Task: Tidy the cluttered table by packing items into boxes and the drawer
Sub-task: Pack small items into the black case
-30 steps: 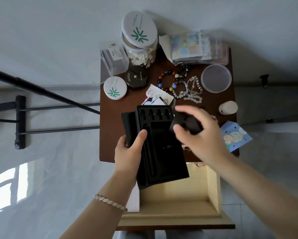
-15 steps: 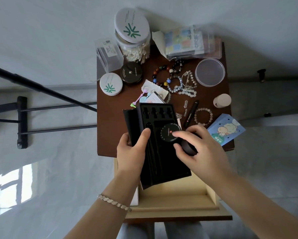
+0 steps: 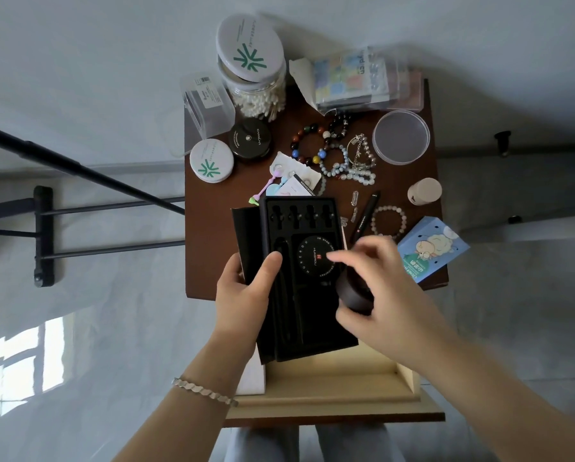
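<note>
Item one: a black rectangular moulded tray case (image 3: 307, 278) with shaped recesses, held above the near edge of the dark brown wooden counter (image 3: 209, 235) and over the open pale wooden drawer (image 3: 329, 378). A round black disc with a ring of printed lettering (image 3: 316, 260) sat in the tray's circular recess.

Left hand (image 3: 246, 295): closed on the tray's left edge, thumb across the top face, fingers under; a silver link bracelet (image 3: 204, 391) at the wrist.

Right hand (image 3: 382, 295): curled round a small dark round cap-like piece (image 3: 354, 293) at the tray's right side, forefinger stretched toward the disc; somewhat blurred.

On the counter, beyond the tray:
- clear jar of cotton swabs with a white lid bearing a green mark (image 3: 251, 66), far left corner;
- clear plastic box with a label (image 3: 207, 105), beside the jar;
- small white round tin with a green mark (image 3: 211, 160);
- black round compact (image 3: 250, 140), just beside the tin;
- several beaded bracelets in mixed colours (image 3: 332, 155), heaped at centre;
- clear round shallow lid (image 3: 401, 137), right;
- packet of pastel items in clear wrapping (image 3: 352, 78), far right corner;
- small cream cylindrical pot (image 3: 424, 191), right edge;
- black pen-shaped stick (image 3: 366, 215), near a pale beaded bracelet (image 3: 387, 223);
- blue carton printed with a cartoon sheep (image 3: 429, 250), near right corner.
</note>
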### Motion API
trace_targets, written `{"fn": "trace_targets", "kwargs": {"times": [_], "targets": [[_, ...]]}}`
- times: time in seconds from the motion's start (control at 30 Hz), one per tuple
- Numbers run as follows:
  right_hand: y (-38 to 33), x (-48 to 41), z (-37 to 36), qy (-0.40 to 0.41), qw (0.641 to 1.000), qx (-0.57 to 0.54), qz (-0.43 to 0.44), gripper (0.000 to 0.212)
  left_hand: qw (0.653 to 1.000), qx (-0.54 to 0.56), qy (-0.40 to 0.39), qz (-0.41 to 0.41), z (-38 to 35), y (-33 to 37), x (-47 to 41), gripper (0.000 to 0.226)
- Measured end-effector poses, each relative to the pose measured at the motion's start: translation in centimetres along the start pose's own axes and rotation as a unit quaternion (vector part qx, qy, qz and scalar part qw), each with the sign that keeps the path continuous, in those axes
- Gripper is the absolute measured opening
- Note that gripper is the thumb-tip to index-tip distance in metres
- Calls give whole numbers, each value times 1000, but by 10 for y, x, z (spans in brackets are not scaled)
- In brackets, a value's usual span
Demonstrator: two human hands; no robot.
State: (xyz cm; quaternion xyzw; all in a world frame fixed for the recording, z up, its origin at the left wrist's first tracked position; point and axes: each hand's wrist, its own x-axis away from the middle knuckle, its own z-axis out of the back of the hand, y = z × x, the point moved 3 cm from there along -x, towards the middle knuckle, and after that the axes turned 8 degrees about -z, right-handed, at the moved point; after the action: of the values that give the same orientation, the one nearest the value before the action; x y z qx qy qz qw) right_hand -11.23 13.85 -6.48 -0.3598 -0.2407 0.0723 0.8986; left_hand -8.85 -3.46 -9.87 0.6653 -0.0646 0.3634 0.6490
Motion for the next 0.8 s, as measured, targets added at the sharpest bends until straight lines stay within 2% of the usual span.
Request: {"fn": "trace_targets", "kwargs": {"times": [0.1, 0.17, 0.3, 0.37, 0.47, 0.53, 0.63, 0.7, 0.8], "targets": [[0, 8, -3, -14, 982, -168, -82, 37, 999, 17, 41, 28, 4, -7, -2, 15], [3, 10, -10, -16, 974, -191, -119, 35, 996, 42, 62, 50, 6, -11, -3, 12], [1, 10, -32, -33, 986, -136, -94, 31, 994, 78, 65, 44, 5, -12, 0, 10], [-1, 8, -38, 26, 992, -104, -62, 33, 995, 75, 68, 22, 3, -10, 2, 7], [4, 4, -39, 159, 987, 12, 9, 37, 994, 87, 71, 17, 1, -10, 2, 4], [8, 2, -41, 183, 981, 49, 31, 35, 992, 98, 69, 26, 0, -11, 2, 5], [8, -2, -40, 195, 978, 20, 73, 24, 992, 104, 65, 37, -1, -12, 0, 6], [14, -17, -28, 231, 971, -62, 5, 15, 992, 102, 63, 44, 1, -12, -5, 5], [47, -59, -10, 281, 929, -116, -213, 18, 994, 88, 55, 46, 5, -13, -12, 6]]}}
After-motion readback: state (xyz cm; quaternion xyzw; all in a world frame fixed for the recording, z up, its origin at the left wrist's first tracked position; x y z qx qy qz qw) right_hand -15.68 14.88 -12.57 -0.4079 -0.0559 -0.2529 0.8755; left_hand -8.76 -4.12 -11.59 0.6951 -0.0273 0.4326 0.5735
